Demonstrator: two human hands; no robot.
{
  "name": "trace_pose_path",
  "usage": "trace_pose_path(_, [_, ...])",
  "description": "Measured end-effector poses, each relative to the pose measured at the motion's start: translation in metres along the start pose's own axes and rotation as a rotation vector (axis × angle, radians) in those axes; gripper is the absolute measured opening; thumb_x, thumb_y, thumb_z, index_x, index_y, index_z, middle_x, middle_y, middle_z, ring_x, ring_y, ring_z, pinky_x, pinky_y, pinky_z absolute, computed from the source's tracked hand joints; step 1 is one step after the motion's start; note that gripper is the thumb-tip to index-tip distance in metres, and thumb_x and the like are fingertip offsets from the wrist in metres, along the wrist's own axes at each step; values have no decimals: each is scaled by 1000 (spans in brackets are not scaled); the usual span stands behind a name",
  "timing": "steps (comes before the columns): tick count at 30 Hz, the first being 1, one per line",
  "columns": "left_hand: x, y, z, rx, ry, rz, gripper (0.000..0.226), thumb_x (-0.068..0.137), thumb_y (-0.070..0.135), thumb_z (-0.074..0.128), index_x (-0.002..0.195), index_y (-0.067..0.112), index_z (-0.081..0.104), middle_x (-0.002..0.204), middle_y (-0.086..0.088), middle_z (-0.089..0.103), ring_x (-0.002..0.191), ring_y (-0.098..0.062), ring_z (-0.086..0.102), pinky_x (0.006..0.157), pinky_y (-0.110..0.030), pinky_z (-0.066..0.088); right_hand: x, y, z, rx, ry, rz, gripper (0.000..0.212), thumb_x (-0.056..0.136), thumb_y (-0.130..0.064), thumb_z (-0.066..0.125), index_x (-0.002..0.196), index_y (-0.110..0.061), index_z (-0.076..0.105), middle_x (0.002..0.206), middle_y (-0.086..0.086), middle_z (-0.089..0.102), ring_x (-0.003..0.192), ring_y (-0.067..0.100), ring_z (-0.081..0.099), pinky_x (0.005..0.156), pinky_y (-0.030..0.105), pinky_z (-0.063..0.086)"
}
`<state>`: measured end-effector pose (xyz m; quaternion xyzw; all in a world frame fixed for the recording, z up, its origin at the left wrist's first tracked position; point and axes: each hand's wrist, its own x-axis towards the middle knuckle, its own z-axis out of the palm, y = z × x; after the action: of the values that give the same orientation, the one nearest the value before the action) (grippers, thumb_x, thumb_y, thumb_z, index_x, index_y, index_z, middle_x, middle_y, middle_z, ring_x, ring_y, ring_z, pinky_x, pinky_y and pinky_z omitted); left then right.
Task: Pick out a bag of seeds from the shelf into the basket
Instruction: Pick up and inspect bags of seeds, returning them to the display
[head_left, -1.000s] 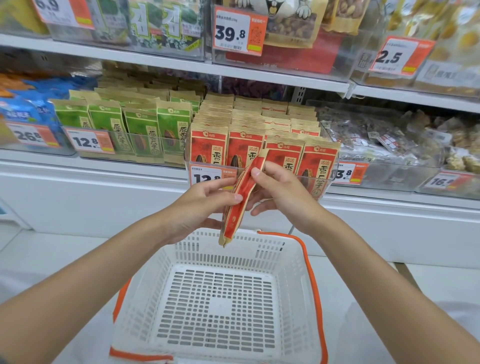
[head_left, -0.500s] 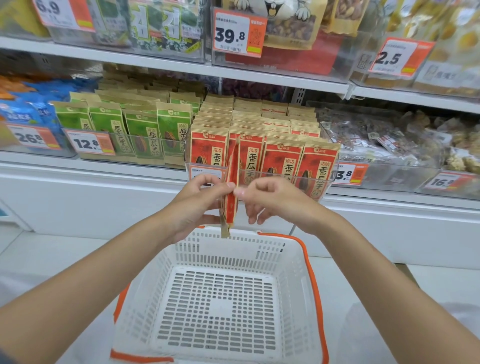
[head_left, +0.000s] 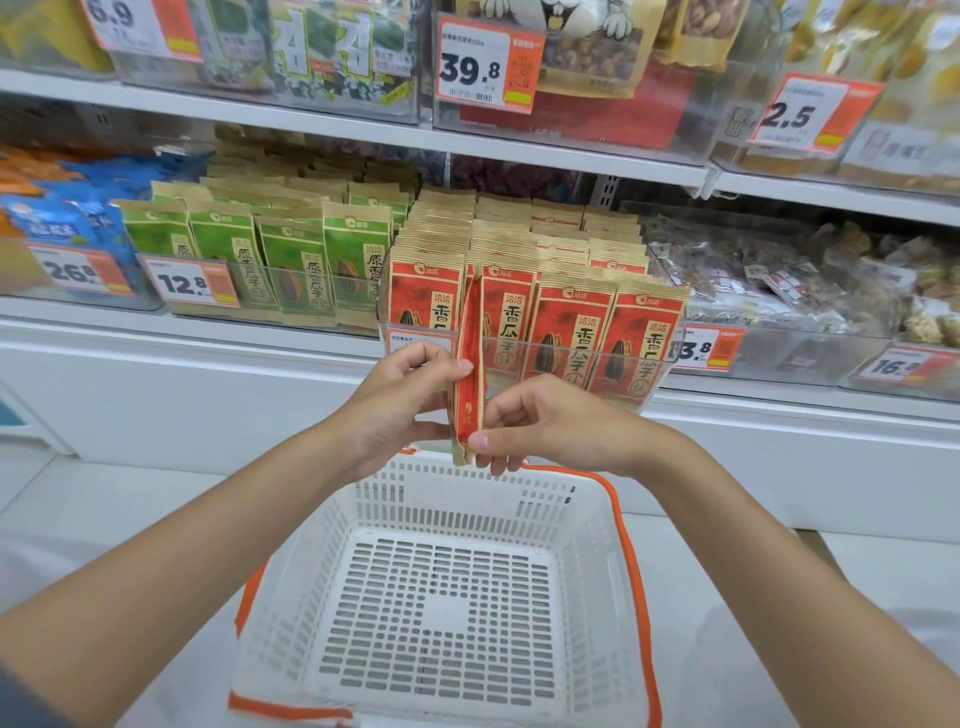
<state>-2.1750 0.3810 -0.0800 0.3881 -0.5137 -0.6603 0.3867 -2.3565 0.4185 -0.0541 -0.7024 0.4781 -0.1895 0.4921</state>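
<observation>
White shelf boards run across a shop aisle, packed with snacks behind price tags, as a shopper stands before them with both arms stretched forward. Below the arms sits a white slotted basket with an orange rim. Its open mouth lies directly beneath the hands, apparently so that whatever is let go falls straight in.

On the shelf, red seed packs stand upright in tight rows inside a clear tray, faces outward. Green seed packs are ranked the same way just to their left. The upright filing looks meant to let one pack be drawn out from the front.

One bag of seeds is out of the tray, held edge-on and nearly upright in front of the red rows. Its lower end hangs just above the basket's far wall. The left hand grips it about halfway up; the right hand takes it lower down, near the bottom corner.

The fingers of the left hand are curled, thumb and fingertips pinching the bag's edge. Those of the right are likewise curled, with a fingertip pressed to the bag's lower end and the others tucked below it; its thumb is hidden behind the bag. Neither hand is released. By this showing the bag is off the shelf but not yet in the basket, and lowering it is what remains.
</observation>
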Motion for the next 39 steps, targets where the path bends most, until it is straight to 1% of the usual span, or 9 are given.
trace_pose_path(4, [0, 3, 1, -25, -21, -5, 8, 96, 15, 57, 95, 13, 50, 78, -5, 64, 68, -15, 65, 59, -32, 56, 1, 0, 0, -40, 73, 33, 26, 91, -37, 69, 87, -11, 69, 80, -1, 73, 74, 15, 69, 75, 35, 56])
trace_pose_path(8, [0, 8, 4, -57, -64, -36, 8, 99, 18, 52, 105, 12, 52, 83, -6, 64, 67, -14, 64, 57, -28, 54, 5, 5, -7, -137, 344, 94, 67, 80, -61, 62, 128, -17, 47, 105, 2, 68, 88, 18, 70, 83, 46, 59])
trace_pose_path(12, [2, 9, 5, -4, -120, -71, 20, 101, 24, 50, 116, 13, 57, 100, -15, 65, 92, -28, 59, 85, -43, 47, 9, 10, -16, 120, 379, -47, 111, 72, -56, 71, 155, -37, 1, 139, -2, 56, 117, 13, 63, 90, 42, 58])
trace_pose_path(14, [4, 11, 5, 18, -141, -56, 25, 102, 22, 50, 124, 10, 57, 97, -11, 70, 89, -23, 65, 82, -38, 54, 12, 12, -22, 193, 441, -106, 119, 70, -48, 79, 155, -41, -5, 150, -3, 47, 126, 12, 57, 100, 44, 53])
trace_pose_path(19, [18, 36, -4, 210, -88, 101, 23, 101, 11, 52, 118, 18, 64, 109, -7, 75, 96, -20, 71, 85, -34, 60, 9, -5, -48, -15, 649, -233, 78, 86, -24, 75, 147, -37, 27, 141, -5, 50, 121, 15, 60, 93, 50, 56])
trace_pose_path(25, [53, 59, -28, 542, 215, 339, 25, 98, 8, 57, 112, 26, 67, 109, 11, 72, 105, -4, 65, 93, -27, 52, 31, -40, -77, -212, 944, -457, 53, 96, -11, 62, 139, -20, 32, 125, -14, 53, 116, 11, 59, 96, 43, 53])
trace_pose_path(31, [76, 40, -34, 644, 219, 296, 33, 96, 3, 58, 126, 17, 63, 114, 10, 66, 106, -2, 60, 85, -10, 44, 59, -5, -71, -498, 767, -255, 55, 99, -21, 59, 147, -27, 33, 151, -6, 42, 137, 11, 42, 116, 32, 32])
trace_pose_path(35, [85, 34, -28, 612, 197, 264, 35, 95, 1, 56, 125, 19, 61, 110, 11, 64, 102, -3, 60, 91, -23, 50, 72, 12, -73, -787, 779, -170, 29, 98, -25, 59, 126, -16, 63, 125, 0, 55, 124, 18, 43, 112, 36, 32])
trace_pose_path(39, [89, 31, -21, 622, 176, 291, 34, 95, 4, 58, 124, 22, 59, 111, 7, 65, 96, -8, 63, 72, -15, 50, 75, 12, -78, -986, 771, -220, 21, 99, -24, 58, 108, -14, 75, 101, 0, 66, 110, 22, 49, 109, 38, 26])
